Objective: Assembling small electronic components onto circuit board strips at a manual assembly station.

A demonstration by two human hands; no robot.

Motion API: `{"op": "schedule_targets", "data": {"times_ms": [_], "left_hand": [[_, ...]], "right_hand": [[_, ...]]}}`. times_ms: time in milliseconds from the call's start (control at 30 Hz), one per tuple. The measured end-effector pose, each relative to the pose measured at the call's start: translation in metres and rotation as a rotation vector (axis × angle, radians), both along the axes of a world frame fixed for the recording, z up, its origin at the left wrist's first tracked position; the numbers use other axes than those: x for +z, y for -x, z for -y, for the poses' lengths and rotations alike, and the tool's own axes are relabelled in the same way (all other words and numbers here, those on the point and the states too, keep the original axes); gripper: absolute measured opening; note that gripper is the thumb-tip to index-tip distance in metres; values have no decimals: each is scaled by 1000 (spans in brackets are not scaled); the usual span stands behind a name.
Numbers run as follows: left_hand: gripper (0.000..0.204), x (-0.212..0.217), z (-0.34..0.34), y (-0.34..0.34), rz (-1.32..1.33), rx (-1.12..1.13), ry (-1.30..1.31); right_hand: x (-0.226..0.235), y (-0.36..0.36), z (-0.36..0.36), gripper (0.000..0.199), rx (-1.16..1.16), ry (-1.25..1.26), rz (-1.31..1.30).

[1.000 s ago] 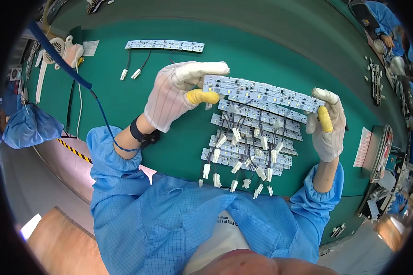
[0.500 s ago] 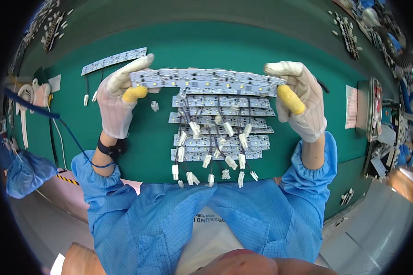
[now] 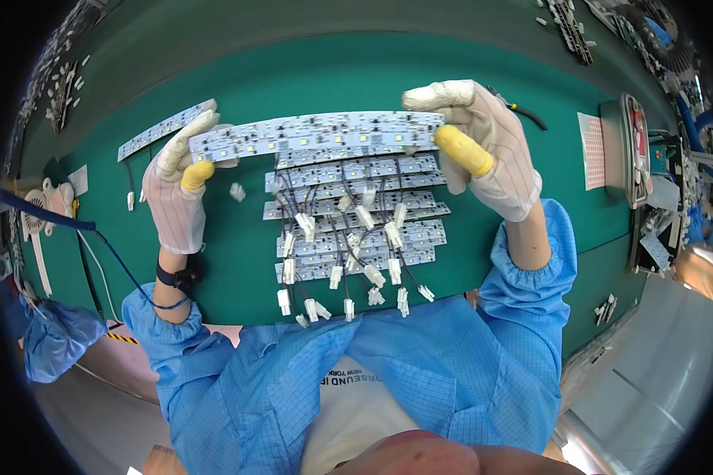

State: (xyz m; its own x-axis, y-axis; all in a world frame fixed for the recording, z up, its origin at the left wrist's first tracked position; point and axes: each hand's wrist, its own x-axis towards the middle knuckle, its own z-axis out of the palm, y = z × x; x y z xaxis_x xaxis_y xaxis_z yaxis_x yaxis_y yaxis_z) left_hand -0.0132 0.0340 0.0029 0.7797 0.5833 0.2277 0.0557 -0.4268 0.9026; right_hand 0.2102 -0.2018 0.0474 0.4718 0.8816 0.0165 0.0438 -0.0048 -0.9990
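Note:
Raised above the mat, a white LED circuit board (image 3: 313, 134) spans between my two gloved hands. My left hand (image 3: 176, 190) pinches its left end, with a yellow cot on the thumb. At the other end my right hand (image 3: 487, 154) has its yellow-covered thumb over the board's tip, while the index finger stretches along the far side, slightly above the edge. Below lies a stack of similar LED boards (image 3: 356, 172), in overlapping rows. Their dark wires end in white plug connectors (image 3: 374, 275) that hang toward me. The held board partly covers the farthest row.
Another LED board (image 3: 166, 129) with wires lies beyond my left hand. A loose white connector (image 3: 238, 191) rests on the green mat (image 3: 238, 269). Pliers (image 3: 523, 112) lie behind my right hand, near a label sheet (image 3: 592, 150) and metal tin (image 3: 635, 150). A small fan (image 3: 36, 207) stands left.
The held board has shifted slightly left over the stack. My right index finger has risen off the board's far edge. More of the pliers shows, and the whole view has swung a little.

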Motion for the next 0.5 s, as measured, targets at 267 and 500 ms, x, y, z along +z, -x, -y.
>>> {"op": "schedule_targets", "data": {"times_ms": [267,500], "left_hand": [[63,3,10,5,191,-74,192],[55,8,8,5,263,-138,16]], "right_hand": [[-7,-4,-7,47,-29,79,69],[-14,-4,-8,64,-45,133,151]]}}
